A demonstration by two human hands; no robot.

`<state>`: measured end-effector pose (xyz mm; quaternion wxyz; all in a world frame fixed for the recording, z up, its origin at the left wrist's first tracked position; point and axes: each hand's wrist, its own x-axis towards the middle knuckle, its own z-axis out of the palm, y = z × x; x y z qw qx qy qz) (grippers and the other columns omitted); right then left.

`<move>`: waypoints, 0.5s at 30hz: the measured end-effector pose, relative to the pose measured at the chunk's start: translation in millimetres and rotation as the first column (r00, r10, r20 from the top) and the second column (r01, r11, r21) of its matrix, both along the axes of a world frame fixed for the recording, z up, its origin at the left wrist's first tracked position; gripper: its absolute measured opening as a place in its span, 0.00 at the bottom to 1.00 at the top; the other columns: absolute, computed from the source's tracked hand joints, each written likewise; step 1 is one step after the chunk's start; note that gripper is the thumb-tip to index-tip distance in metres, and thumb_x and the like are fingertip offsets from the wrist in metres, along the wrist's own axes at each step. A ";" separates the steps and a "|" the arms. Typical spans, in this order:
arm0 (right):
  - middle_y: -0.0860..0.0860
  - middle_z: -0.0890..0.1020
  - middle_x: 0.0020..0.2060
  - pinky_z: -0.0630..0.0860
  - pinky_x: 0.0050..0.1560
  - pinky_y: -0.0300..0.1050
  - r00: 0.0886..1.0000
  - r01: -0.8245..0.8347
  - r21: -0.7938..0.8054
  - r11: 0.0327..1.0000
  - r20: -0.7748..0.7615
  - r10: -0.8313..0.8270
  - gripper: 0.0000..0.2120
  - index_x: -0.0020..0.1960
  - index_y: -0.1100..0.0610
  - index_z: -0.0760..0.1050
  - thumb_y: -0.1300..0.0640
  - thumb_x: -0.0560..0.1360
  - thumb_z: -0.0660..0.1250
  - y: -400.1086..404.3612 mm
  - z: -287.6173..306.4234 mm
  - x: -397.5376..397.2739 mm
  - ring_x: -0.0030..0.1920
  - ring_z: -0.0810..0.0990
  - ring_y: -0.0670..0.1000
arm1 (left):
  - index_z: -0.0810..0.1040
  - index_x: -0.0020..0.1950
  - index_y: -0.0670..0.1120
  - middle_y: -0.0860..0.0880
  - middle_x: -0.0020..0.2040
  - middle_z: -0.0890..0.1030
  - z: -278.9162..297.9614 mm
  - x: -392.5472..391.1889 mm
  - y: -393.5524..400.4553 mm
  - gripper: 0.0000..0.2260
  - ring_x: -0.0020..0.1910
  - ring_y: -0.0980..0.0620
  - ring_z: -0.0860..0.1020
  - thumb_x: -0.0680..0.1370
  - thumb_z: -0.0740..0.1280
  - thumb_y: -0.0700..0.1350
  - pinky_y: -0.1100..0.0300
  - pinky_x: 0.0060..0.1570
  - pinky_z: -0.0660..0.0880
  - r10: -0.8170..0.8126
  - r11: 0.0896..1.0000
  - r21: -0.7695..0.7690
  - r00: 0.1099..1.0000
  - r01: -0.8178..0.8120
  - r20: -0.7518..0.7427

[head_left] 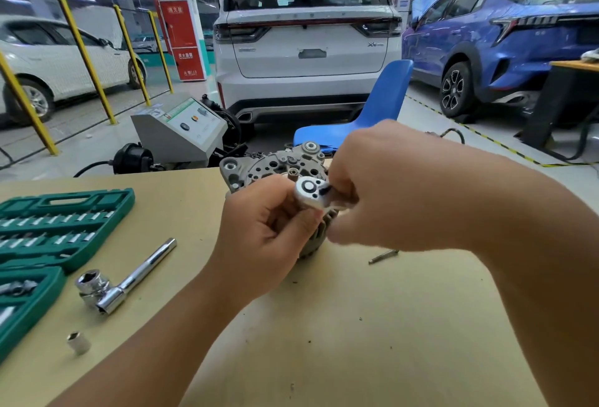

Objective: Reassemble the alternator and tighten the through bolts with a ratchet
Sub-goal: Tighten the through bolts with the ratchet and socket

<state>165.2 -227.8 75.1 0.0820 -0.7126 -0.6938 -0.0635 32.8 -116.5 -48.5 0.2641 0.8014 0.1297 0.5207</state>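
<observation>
My left hand (pixel 259 231) curls round the head of the ratchet (pixel 311 193) while my right hand (pixel 385 186) grips its handle, both over the alternator (pixel 275 163) standing at the far edge of the counter (pixel 356 325) and hiding much of its housing. To the left lie an open green socket set case (pixel 61 222), a chrome sliding T-bar with a socket (pixel 123 280), a loose socket (pixel 78 342), and to the right a loose bolt (pixel 383 256). Beyond stand a blue chair (pixel 372 108), a grey test machine (pixel 181 131) and a white car (pixel 308 34) badged "X6".
</observation>
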 end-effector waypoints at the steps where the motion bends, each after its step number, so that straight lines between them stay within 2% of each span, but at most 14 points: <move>1: 0.47 0.68 0.25 0.61 0.20 0.35 1.000 -0.001 -0.063 0.998 0.006 0.001 0.17 0.35 0.56 0.71 0.47 0.69 0.73 -0.4 -0.5 -1.5 0.27 0.67 0.48 | 0.79 0.39 0.42 0.50 0.32 0.75 -0.5 0.4 -0.4 0.10 0.27 0.49 0.74 0.78 0.72 0.44 0.59 0.28 0.69 0.007 1.000 0.018 1.000 -0.007 0.007; 3: 0.47 0.69 0.25 0.61 0.19 0.33 1.000 -0.012 -0.115 0.993 0.025 0.015 0.17 0.35 0.56 0.74 0.45 0.68 0.75 -1.9 0.9 -0.2 0.28 0.69 0.48 | 0.79 0.38 0.40 0.48 0.31 0.75 -0.7 0.1 0.7 0.13 0.28 0.48 0.73 0.79 0.71 0.46 0.57 0.29 0.69 0.005 0.998 0.056 1.000 -0.005 -0.007; 4: 0.45 0.73 0.27 0.68 0.24 0.33 1.000 -0.008 -0.093 0.996 0.012 0.009 0.12 0.37 0.54 0.78 0.47 0.69 0.75 -1.1 1.6 2.7 0.30 0.73 0.48 | 0.80 0.39 0.37 0.46 0.32 0.75 0.1 -0.7 1.9 0.15 0.28 0.46 0.74 0.80 0.71 0.48 0.54 0.29 0.70 -0.007 0.998 0.058 1.000 0.009 -0.023; 5: 0.44 0.76 0.32 0.76 0.31 0.38 1.000 -0.007 -0.040 0.999 -0.010 0.007 0.04 0.40 0.50 0.80 0.52 0.71 0.74 0.0 1.5 6.1 0.34 0.76 0.48 | 0.80 0.41 0.35 0.44 0.33 0.76 1.0 -2.0 3.4 0.16 0.28 0.44 0.75 0.80 0.70 0.49 0.52 0.28 0.71 -0.025 0.998 0.054 0.999 0.027 -0.040; 7: 0.44 0.79 0.40 0.80 0.41 0.47 0.999 0.027 0.094 0.995 -0.023 -0.025 0.07 0.46 0.46 0.82 0.58 0.74 0.70 1.2 -2.5 10.4 0.41 0.79 0.50 | 0.81 0.44 0.36 0.45 0.34 0.78 2.9 -4.8 5.4 0.15 0.28 0.46 0.77 0.80 0.70 0.49 0.54 0.27 0.73 -0.047 0.998 0.049 0.997 0.050 -0.061; 9: 0.46 0.78 0.36 0.74 0.37 0.45 0.999 0.033 0.151 0.988 -0.031 -0.028 0.03 0.46 0.50 0.81 0.56 0.74 0.69 5.2 -5.0 9.9 0.37 0.77 0.50 | 0.84 0.47 0.40 0.49 0.34 0.80 3.1 -5.6 4.9 0.11 0.26 0.50 0.78 0.79 0.71 0.48 0.60 0.26 0.73 -0.065 0.998 -0.012 0.997 0.065 -0.035; 10: 0.48 0.77 0.33 0.70 0.35 0.42 1.000 0.019 0.109 0.994 0.005 -0.020 0.04 0.46 0.53 0.81 0.54 0.73 0.70 8.7 -5.3 9.3 0.33 0.74 0.50 | 0.85 0.48 0.43 0.52 0.34 0.81 2.9 -5.8 4.3 0.08 0.25 0.51 0.78 0.79 0.72 0.48 0.62 0.26 0.73 -0.085 0.994 -0.062 0.996 0.085 -0.007; 12: 0.55 0.73 0.31 0.65 0.33 0.40 0.999 -0.009 -0.071 0.997 0.032 0.011 0.11 0.47 0.59 0.81 0.51 0.72 0.73 12.7 -5.1 9.4 0.30 0.68 0.50 | 0.85 0.48 0.50 0.55 0.34 0.82 2.2 -7.2 4.6 0.02 0.25 0.53 0.78 0.78 0.73 0.46 0.63 0.26 0.74 -0.139 0.986 -0.095 0.990 0.139 0.011; 13: 0.57 0.74 0.32 0.64 0.31 0.37 0.999 -0.014 -0.156 0.988 0.034 0.020 0.14 0.47 0.62 0.81 0.51 0.73 0.75 11.7 -2.2 7.0 0.28 0.66 0.48 | 0.84 0.48 0.52 0.55 0.34 0.82 2.5 -8.4 5.6 0.01 0.25 0.53 0.79 0.78 0.73 0.46 0.62 0.26 0.75 -0.166 0.982 -0.094 0.986 0.165 -0.008; 15: 0.49 0.76 0.31 0.69 0.28 0.36 1.000 -0.020 -0.128 0.992 -0.013 0.018 0.07 0.42 0.55 0.82 0.51 0.73 0.75 8.2 1.5 9.0 0.29 0.72 0.44 | 0.85 0.48 0.51 0.51 0.35 0.83 4.7 -11.7 10.8 0.01 0.26 0.53 0.79 0.78 0.73 0.46 0.59 0.27 0.76 -0.219 0.970 -0.122 0.973 0.210 -0.068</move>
